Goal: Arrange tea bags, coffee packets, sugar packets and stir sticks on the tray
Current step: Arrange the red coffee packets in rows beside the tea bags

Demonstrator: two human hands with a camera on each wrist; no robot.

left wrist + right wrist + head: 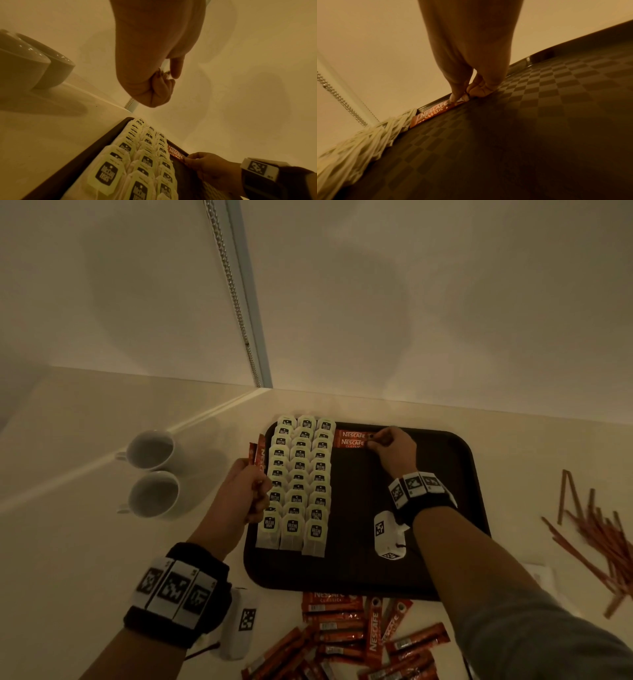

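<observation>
A dark tray (445, 474) holds three overlapping columns of white tea bags (298, 481) on its left side. Two red Nescafe coffee packets (351, 438) lie side by side at the tray's far edge, right of the tea bags. My right hand (392, 448) pinches the right end of the nearer packet (436, 112) against the tray floor. My left hand (245, 491) hovers at the tray's left rim and grips a few upright coffee packets (258, 453). Loose coffee packets (356, 635) lie on the counter in front of the tray.
Two white cups (150, 474) stand on the counter left of the tray. A heap of brown stir sticks (596, 539) lies to the right. A wall corner with a bead chain (236, 302) rises behind the tray.
</observation>
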